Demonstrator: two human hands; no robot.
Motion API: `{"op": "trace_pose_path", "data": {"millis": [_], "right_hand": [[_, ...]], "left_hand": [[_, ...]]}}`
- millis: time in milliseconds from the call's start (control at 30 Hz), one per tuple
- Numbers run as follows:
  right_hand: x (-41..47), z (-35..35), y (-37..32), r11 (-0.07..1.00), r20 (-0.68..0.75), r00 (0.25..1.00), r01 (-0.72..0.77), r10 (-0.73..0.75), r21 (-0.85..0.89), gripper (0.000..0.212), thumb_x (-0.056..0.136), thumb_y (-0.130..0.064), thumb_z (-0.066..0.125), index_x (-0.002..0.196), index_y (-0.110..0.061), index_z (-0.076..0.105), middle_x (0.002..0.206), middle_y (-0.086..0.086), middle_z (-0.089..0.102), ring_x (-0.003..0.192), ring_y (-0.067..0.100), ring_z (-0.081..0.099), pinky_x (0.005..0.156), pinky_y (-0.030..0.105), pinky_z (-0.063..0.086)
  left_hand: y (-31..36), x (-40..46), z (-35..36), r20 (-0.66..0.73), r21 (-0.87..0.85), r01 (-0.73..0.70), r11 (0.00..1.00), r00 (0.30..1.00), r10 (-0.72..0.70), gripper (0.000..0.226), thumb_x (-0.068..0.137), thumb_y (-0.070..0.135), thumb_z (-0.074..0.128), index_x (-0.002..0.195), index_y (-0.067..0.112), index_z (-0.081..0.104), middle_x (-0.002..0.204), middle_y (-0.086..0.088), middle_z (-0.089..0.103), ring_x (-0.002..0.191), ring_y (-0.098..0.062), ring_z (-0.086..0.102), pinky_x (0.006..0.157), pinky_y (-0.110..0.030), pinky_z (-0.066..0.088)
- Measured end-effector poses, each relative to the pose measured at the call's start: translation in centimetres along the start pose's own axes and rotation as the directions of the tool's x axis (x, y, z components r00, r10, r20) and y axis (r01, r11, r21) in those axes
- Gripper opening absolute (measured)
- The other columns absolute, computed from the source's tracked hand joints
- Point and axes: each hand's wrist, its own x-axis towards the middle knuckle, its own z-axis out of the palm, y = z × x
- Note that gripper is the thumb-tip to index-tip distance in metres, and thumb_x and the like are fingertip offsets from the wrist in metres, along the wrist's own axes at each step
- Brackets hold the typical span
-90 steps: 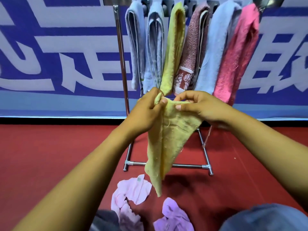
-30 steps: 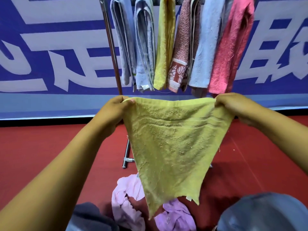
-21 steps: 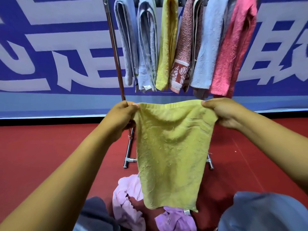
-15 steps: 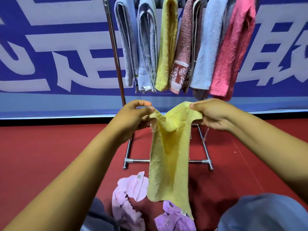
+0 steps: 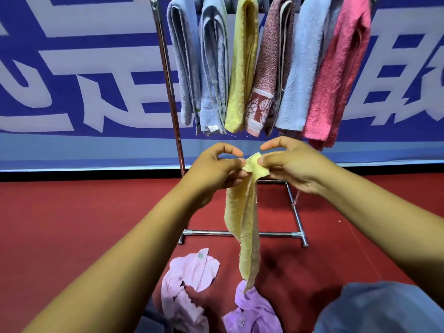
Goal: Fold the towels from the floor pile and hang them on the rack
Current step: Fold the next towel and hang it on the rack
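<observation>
- The left hand (image 5: 216, 169) and right hand (image 5: 292, 164) meet just in front of the rack (image 5: 168, 80), below its hanging towels. Each pinches a top corner of the yellow towel (image 5: 242, 224) between thumb and curled fingers, and the two corners are brought together.
- The yellow towel hangs from that pinch as a narrow, doubled strip; its bottom tip dangles just above the purple towel (image 5: 252, 313) in the floor pile.
- Risk: the hold is on the corners only, so a loose pinch while passing both corners to one hand could, I judge, let one layer slip and open the fold.
- Risk: the lower edges look uneven, so the fold may come out skewed unless they are lined up.
- Risk: the rack already carries six towels packed side by side; pushing another in might drag a neighbour such as the pink towel (image 5: 336, 75) off its bar.
- A pale pink towel (image 5: 189, 272) lies crumpled left of the purple one on the red floor (image 5: 72, 224).
- Behind the rack stands a blue banner (image 5: 72, 68) with large white characters.
</observation>
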Motion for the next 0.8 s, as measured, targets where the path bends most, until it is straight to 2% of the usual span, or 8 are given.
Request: {"op": "trace_pose_path", "data": {"millis": [133,367,433,500,567,633,733,800], "right_hand": [[-0.1,0.3,0.0,0.983,0.027,0.993,0.117,-0.114,-0.139,0.028,0.081,0.016,0.059,0.085,-0.011,0.056,0.074,0.011,0.064,0.063,0.018,0.058,0.071,0.03,0.05],[0.0,0.2,0.1,0.946,0.025,0.966,0.258,-0.259,-0.194,0.025,0.08,0.012,0.065,0.079,-0.011,0.056,0.055,-0.004,0.066,0.05,0.002,0.058,0.056,0.014,0.048],[0.0,0.2,0.1,0.933,0.044,0.962,0.272,-0.269,-0.235,0.023,0.081,0.01,0.065,0.08,-0.012,0.056,0.059,-0.003,0.067,0.057,0.006,0.059,0.063,0.019,0.049],[-0.2,0.0,-0.1,0.921,0.115,0.961,0.275,-0.252,-0.277,0.025,0.08,0.011,0.064,0.085,-0.013,0.056,0.075,0.008,0.07,0.068,0.013,0.06,0.072,0.026,0.048],[-0.6,-0.1,-0.3,0.91,0.223,0.952,0.273,-0.209,-0.313,0.035,0.077,0.017,0.062,0.091,-0.015,0.054,0.084,0.011,0.069,0.067,0.008,0.059,0.067,0.019,0.047],[-0.8,-0.1,-0.3,0.889,0.273,0.942,0.288,-0.196,-0.356,0.043,0.074,0.02,0.064,0.094,-0.016,0.052,0.082,0.007,0.067,0.059,0.001,0.056,0.058,0.014,0.045],[-0.8,-0.1,0.0,0.853,0.247,0.936,0.335,-0.251,-0.401,0.041,0.074,0.015,0.069,0.092,-0.018,0.053,0.081,0.005,0.07,0.058,0.0,0.054,0.057,0.019,0.043],[-0.9,-0.2,0.0,0.834,0.236,0.929,0.361,-0.283,-0.417,0.036,0.077,0.013,0.065,0.092,-0.018,0.053,0.083,0.003,0.073,0.061,0.005,0.054,0.059,0.023,0.043]], "left_hand": [[0.1,0.1,0.7,-0.011,-0.059,0.033,0.998,0.999,-0.034,0.014,0.093,-0.001,0.054,0.091,0.012,0.057,0.067,-0.005,0.067,0.058,-0.011,0.067,0.065,-0.023,0.057],[0.4,-0.2,1.7,0.005,-0.097,0.066,0.993,0.998,-0.066,0.017,0.091,-0.004,0.052,0.082,0.01,0.051,0.077,-0.014,0.069,0.06,-0.014,0.069,0.064,-0.025,0.058],[0.5,-0.2,1.8,-0.023,-0.098,0.061,0.993,0.998,-0.064,0.017,0.091,-0.005,0.052,0.081,0.009,0.05,0.076,-0.015,0.068,0.059,-0.014,0.069,0.063,-0.025,0.058],[0.5,-0.1,1.6,-0.048,-0.108,0.059,0.992,0.997,-0.065,0.018,0.091,-0.005,0.052,0.08,0.009,0.049,0.074,-0.014,0.068,0.057,-0.014,0.069,0.062,-0.025,0.058],[0.5,-0.1,1.5,-0.061,-0.117,0.064,0.991,0.996,-0.071,0.018,0.09,-0.005,0.052,0.079,0.008,0.048,0.069,-0.012,0.068,0.055,-0.014,0.068,0.06,-0.025,0.057],[0.4,-0.1,1.5,-0.057,-0.12,0.076,0.99,0.995,-0.083,0.017,0.089,-0.006,0.052,0.078,0.008,0.05,0.065,-0.012,0.068,0.053,-0.015,0.067,0.061,-0.026,0.058],[0.3,-0.1,1.5,-0.061,-0.091,0.088,0.992,0.994,-0.094,0.017,0.089,-0.004,0.055,0.077,0.009,0.052,0.072,-0.013,0.068,0.054,-0.013,0.067,0.06,-0.023,0.055],[0.3,0.0,1.4,-0.062,-0.072,0.083,0.994,0.994,-0.087,0.017,0.089,-0.002,0.057,0.076,0.009,0.055,0.074,-0.013,0.068,0.055,-0.012,0.066,0.059,-0.021,0.054]]}}
